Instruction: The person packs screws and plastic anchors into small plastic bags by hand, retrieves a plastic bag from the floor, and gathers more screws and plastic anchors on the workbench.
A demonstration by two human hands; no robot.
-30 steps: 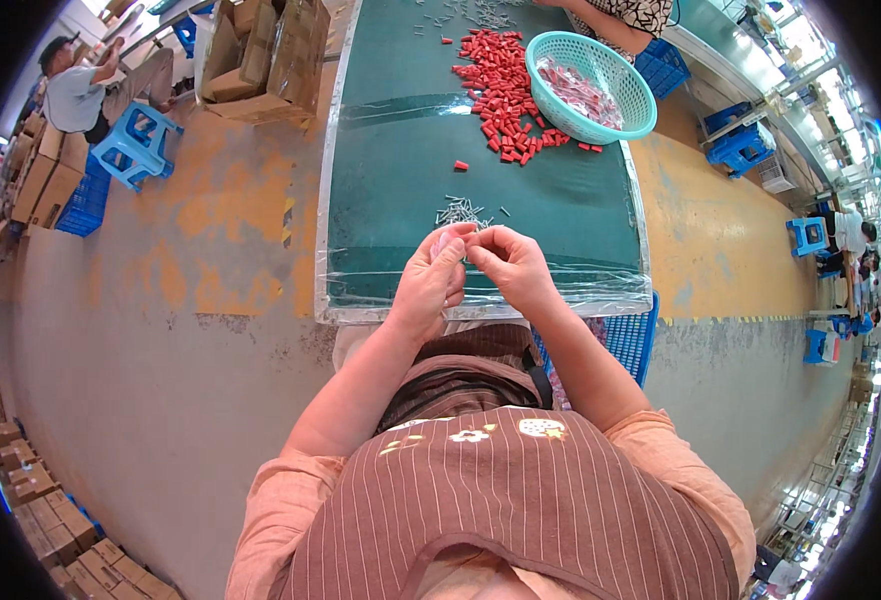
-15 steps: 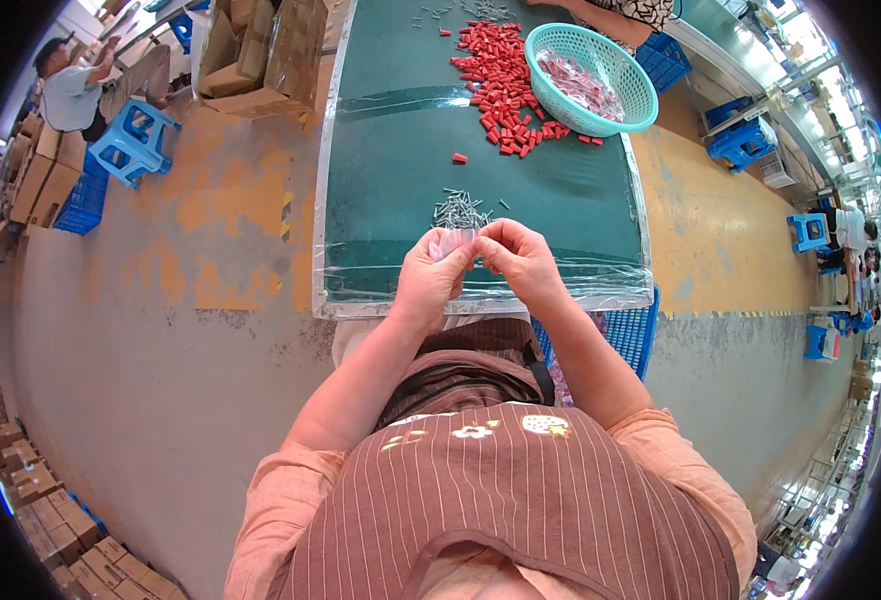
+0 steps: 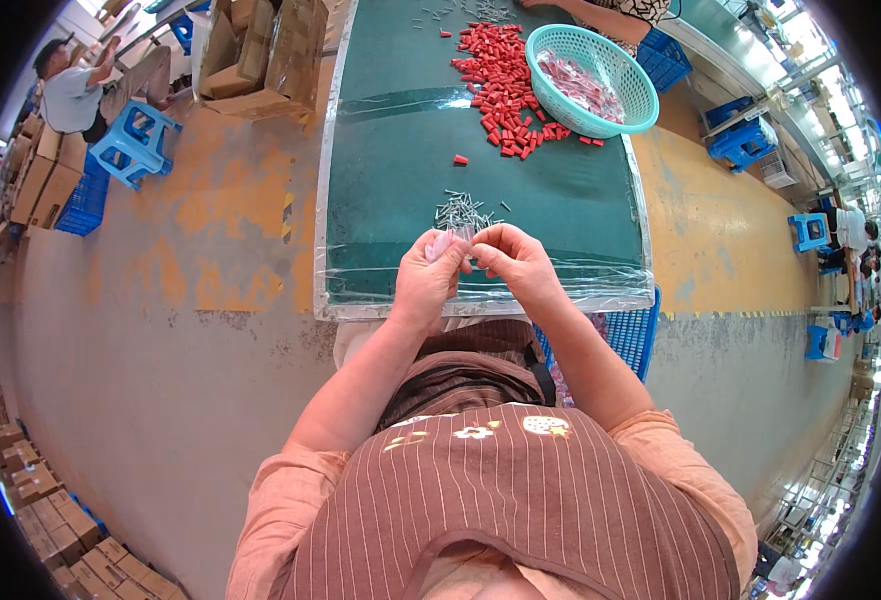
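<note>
Above the near end of the green table (image 3: pixel 390 160), my two hands meet with a small clear plastic bag (image 3: pixel 462 236) between them. My left hand (image 3: pixel 428 272) is closed around it, and pinkish plastic shows between thumb and fingers. Thumb and fingertips of my right hand (image 3: pixel 516 262) pinch the bag's right side. What the bag holds, if anything, is too small to make out. Just beyond my fingers lies a loose pile of grey metal screws (image 3: pixel 460 212). Farther off is a heap of red plastic plugs (image 3: pixel 495 75), one of them apart on the near side.
A turquoise basket (image 3: pixel 578 118) of bagged red pieces stands right of the heap. Another person's arm (image 3: pixel 600 18) rests at the far end. Below the table's right corner is a blue crate (image 3: pixel 632 335). Cardboard boxes (image 3: pixel 265 60) and a blue stool (image 3: pixel 135 140) stand left.
My right fingers have shifted slightly left and down along the bag. The pinkish plastic in my left hand has changed shape, and clear film now shows between the hands.
</note>
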